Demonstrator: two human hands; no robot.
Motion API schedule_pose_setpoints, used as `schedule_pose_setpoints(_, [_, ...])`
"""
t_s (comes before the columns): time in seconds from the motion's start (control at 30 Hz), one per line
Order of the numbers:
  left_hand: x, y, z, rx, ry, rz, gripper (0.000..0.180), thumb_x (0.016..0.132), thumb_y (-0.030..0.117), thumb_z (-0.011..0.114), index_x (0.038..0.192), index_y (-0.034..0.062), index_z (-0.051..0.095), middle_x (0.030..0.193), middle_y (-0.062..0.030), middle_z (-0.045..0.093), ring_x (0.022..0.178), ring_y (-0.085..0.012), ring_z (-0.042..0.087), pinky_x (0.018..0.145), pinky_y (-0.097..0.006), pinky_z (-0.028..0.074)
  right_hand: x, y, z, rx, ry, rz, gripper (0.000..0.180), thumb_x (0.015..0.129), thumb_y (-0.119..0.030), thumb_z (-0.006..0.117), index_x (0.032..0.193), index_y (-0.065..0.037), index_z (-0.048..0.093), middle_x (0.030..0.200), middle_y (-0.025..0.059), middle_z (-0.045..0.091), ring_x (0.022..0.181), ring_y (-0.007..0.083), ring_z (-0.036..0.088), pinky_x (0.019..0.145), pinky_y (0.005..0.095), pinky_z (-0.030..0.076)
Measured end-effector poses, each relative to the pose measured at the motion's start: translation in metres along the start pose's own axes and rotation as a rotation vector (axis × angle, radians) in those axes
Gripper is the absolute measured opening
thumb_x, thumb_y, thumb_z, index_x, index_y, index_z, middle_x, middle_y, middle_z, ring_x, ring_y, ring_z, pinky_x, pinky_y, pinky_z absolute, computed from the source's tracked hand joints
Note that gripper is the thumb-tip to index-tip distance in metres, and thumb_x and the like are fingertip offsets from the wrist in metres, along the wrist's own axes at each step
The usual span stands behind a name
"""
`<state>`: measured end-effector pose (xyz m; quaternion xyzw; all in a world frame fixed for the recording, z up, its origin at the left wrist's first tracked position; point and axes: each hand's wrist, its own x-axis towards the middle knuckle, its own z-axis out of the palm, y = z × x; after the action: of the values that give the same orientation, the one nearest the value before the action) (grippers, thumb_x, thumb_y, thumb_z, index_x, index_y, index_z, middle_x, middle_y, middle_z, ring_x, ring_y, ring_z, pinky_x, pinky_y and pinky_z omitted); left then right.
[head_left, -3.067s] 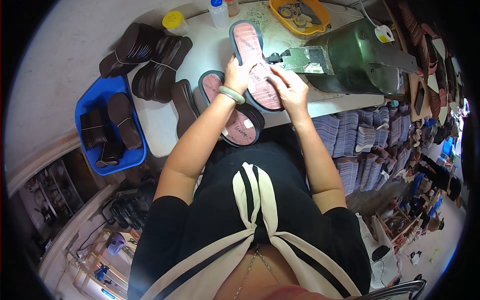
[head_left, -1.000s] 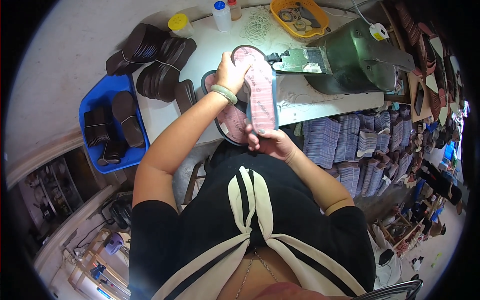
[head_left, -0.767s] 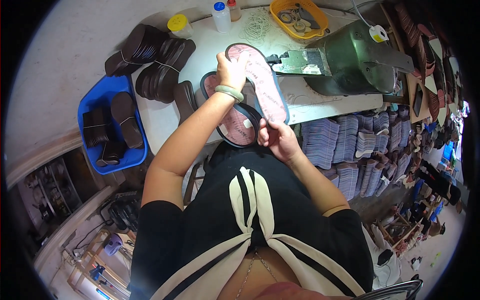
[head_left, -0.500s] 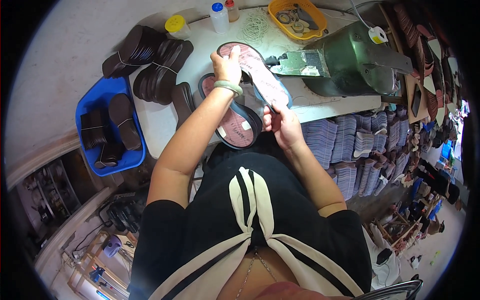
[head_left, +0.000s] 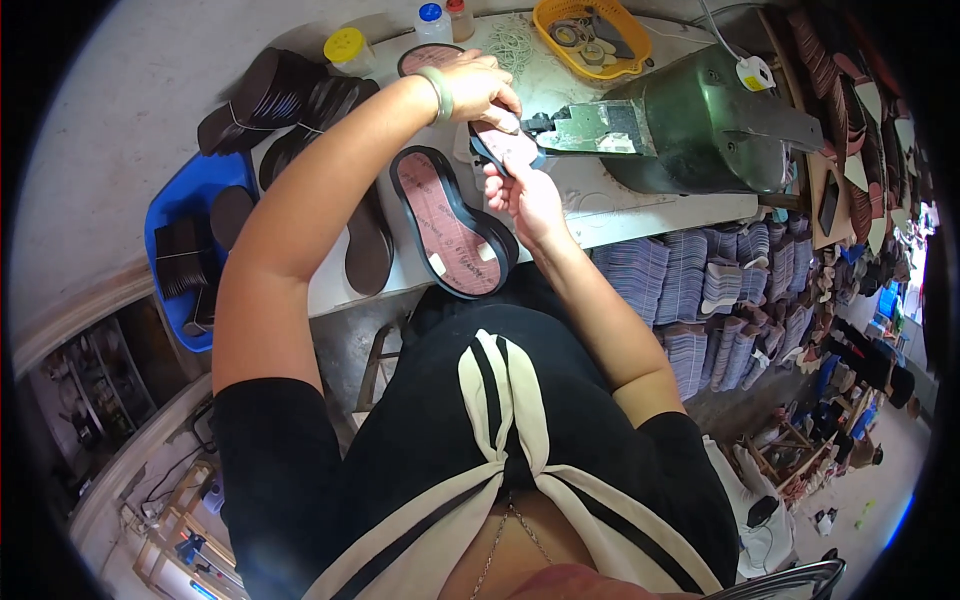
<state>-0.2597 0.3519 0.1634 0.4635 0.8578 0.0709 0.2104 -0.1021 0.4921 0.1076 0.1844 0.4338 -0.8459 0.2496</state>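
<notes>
A pink-topped insole with a dark edge (head_left: 505,146) lies under the head of a green industrial machine (head_left: 690,120), which looks like a sewing machine. My left hand (head_left: 478,88) bends over the insole's middle, fingers and thumb gripping it close to the machine's head and covering much of it. At the near end, my right hand (head_left: 528,203) pinches the edge, thumb on top and the other fingers curled. Nearer to me, a small stack of similar pink insoles (head_left: 440,222) rests at the table's front edge. What the machine does to the edge is hidden.
Dark brown soles (head_left: 370,250) lie left on the white table (head_left: 650,212), with tied bundles (head_left: 268,98) behind. A blue bin (head_left: 168,210) holds more. At the back are a yellow basket (head_left: 575,65), bottles (head_left: 432,25) and tangled string (head_left: 510,48). Grey-blue stacks (head_left: 632,275) stand right.
The held insole has turned and slid away from me under the machine's head. My left hand has moved right and bent over it; my right hand has moved left and slightly away.
</notes>
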Motion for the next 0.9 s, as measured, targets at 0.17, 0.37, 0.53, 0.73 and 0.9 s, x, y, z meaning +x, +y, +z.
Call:
schedule_pose_setpoints(0.17, [-0.004, -0.001, -0.009, 0.048, -0.043, -0.079, 0.035, 0.083, 0.048, 0.057, 0.109, 0.0273, 0.067, 0.107, 0.0, 0.063, 0.108, -0.024, 0.051, 0.093, -0.042, 0.04, 0.01, -0.003, -0.004, -0.103, -0.032, -0.052, 0.037, 0.096, -0.031, 0.045, 0.092, 0.002, 0.062, 0.066, 0.0028, 0.06, 0.052, 0.008, 0.051, 0.051, 0.0187, 0.041])
schedule_pose_setpoints(0.37, [-0.023, 0.005, 0.006, -0.146, 0.013, -0.16, 0.033, 0.088, 0.037, 0.054, 0.114, 0.0184, 0.063, 0.104, -0.009, 0.064, 0.101, -0.0298, 0.056, 0.09, -0.04, 0.043, 0.007, -0.016, -0.009, -0.296, 0.02, -0.045, 0.039, 0.095, -0.034, 0.049, 0.089, 0.002, 0.063, 0.063, 0.0033, 0.061, 0.046, 0.0064, 0.05, 0.045, 0.0182, 0.036])
schedule_pose_setpoints(0.53, [-0.035, 0.027, 0.017, -0.404, 0.035, -0.365, 0.033, 0.092, 0.03, 0.049, 0.121, 0.0164, 0.057, 0.107, -0.0145, 0.064, 0.101, -0.0315, 0.059, 0.088, -0.037, 0.044, 0.004, -0.028, -0.024, -0.392, -0.005, -0.049, 0.039, 0.095, -0.033, 0.048, 0.086, 0.001, 0.065, 0.064, 0.0046, 0.063, 0.047, 0.0063, 0.052, 0.043, 0.0176, 0.036])
schedule_pose_setpoints(0.73, [-0.043, 0.047, 0.031, -0.567, 0.126, -0.347, 0.041, 0.093, 0.03, 0.048, 0.129, 0.0094, 0.048, 0.118, -0.0178, 0.058, 0.107, -0.0313, 0.056, 0.093, -0.036, 0.042, -0.017, -0.016, -0.022, -0.383, -0.051, -0.073, 0.033, 0.096, -0.03, 0.047, 0.097, 0.0, 0.062, 0.082, 0.0084, 0.067, 0.063, 0.0116, 0.061, 0.056, 0.0221, 0.044])
schedule_pose_setpoints(0.9, [-0.043, 0.058, 0.058, -0.651, 0.278, -0.498, 0.046, 0.091, 0.032, 0.051, 0.13, 0.0081, 0.046, 0.118, -0.0193, 0.058, 0.107, -0.0317, 0.056, 0.094, -0.035, 0.042, -0.049, 0.011, -0.013, -0.43, -0.204, -0.016, 0.029, 0.091, -0.021, 0.054, 0.109, 0.001, 0.059, 0.095, 0.0068, 0.064, 0.086, 0.0109, 0.059, 0.074, 0.0244, 0.047])
